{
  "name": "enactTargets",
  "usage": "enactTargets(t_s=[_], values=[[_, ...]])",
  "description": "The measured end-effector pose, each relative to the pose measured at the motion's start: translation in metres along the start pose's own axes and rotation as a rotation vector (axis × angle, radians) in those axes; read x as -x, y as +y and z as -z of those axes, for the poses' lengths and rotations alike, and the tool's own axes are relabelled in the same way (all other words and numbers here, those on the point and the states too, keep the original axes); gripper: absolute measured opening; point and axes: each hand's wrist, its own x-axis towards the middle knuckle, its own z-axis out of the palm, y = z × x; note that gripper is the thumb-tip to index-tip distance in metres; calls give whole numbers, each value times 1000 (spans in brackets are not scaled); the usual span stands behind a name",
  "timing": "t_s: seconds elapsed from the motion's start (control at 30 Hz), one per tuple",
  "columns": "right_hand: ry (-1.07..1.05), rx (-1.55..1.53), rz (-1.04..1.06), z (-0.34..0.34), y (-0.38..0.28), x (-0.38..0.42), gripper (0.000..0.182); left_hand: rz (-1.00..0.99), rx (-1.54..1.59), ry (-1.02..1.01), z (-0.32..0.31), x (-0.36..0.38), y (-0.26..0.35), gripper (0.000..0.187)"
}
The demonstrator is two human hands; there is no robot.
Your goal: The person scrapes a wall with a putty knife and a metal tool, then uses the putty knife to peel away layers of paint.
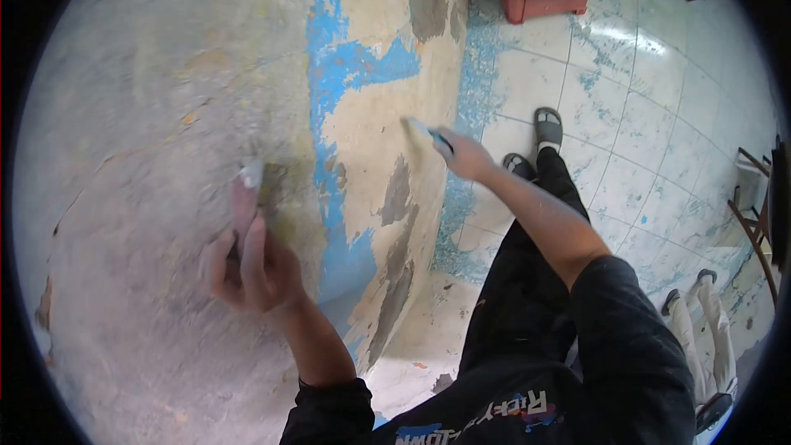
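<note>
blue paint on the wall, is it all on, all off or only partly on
Partly on: the blue paint forms a ragged band down the wall, with beige patches cutting into its edge.

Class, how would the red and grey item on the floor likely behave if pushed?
The red and grey item looks like moulded plastic, so probably stiff. Its broad shape should resist tipping; the shiny tiles may let it slide.

Left hand (262, 274) raised, fingers (256, 243) curled; right arm (548, 222) extended, right hand (470, 158) closed.
</note>
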Motion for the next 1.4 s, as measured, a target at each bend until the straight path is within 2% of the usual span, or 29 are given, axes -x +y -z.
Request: enactTargets(t_s=[0.13, 0.3, 0.33, 0.4, 0.47, 0.57, 0.67, 0.7, 0.73, 0.8, 0.83, 0.87, 0.9, 0.93, 1.03, 1.13, 1.27, 1.4], values=[[162, -35, -80, 32, 5, 85, 34, 121, 97, -37, 14, -10, 8, 18], [354, 92, -335, 124, 29, 164, 36, 180, 279, -84, 57, -19, 40, 18], [405, 152, -382, 145, 31, 173, 37, 167, 319, -92, 67, -22, 52, 18], [539, 24, -426, 182, 28, 182, 38, 267, 453, -76, 80, -20, 78, 19], [622, 29, -446, 209, 27, 181, 38, 361, 537, -69, 93, -16, 101, 21], [676, -39, -458, 246, -22, 182, 35, 413, 598, -52, 108, -35, 120, 22], [629, -141, -440, 260, -55, 182, 34, 460, 614, -25, 121, -48, 127, 21], [590, -151, -469, 264, -36, 171, 32, 476, 617, -4, 121, -55, 127, 20], [615, -46, -325, 263, 29, 151, 30, 480, 598, 4, 125, -61, 126, 20], [445, -175, -441, 279, -62, 164, 30, 493, 563, 25, 130, -73, 124, 19], [451, -115, -325, 281, -31, 148, 30, 528, 547, 48, 133, -77, 126, 20], [373, -160, -454, 292, -96, 160, 27, 564, 529, 71, 135, -80, 128, 20], [296, -195, -481, 303, -114, 157, 24, 599, 509, 95, 136, -82, 131, 21], [219, -232, -509, 311, -125, 152, 23, 633, 497, 124, 135, -83, 134, 21], [159, -270, -599, 332, -152, 131, 23, 728, 465, 184, 131, -75, 150, 22], [86, -206, -566, 337, -187, 116, 29, 810, 447, 199, 124, -62, 164, 23], [-44, -186, -581, 320, -208, 93, 31, 856, 404, 197, 127, -51, 162, 20], [-60, -275, -630, 285, -217, 73, 28, 855, 324, 233, 122, -44, 134, 17]])
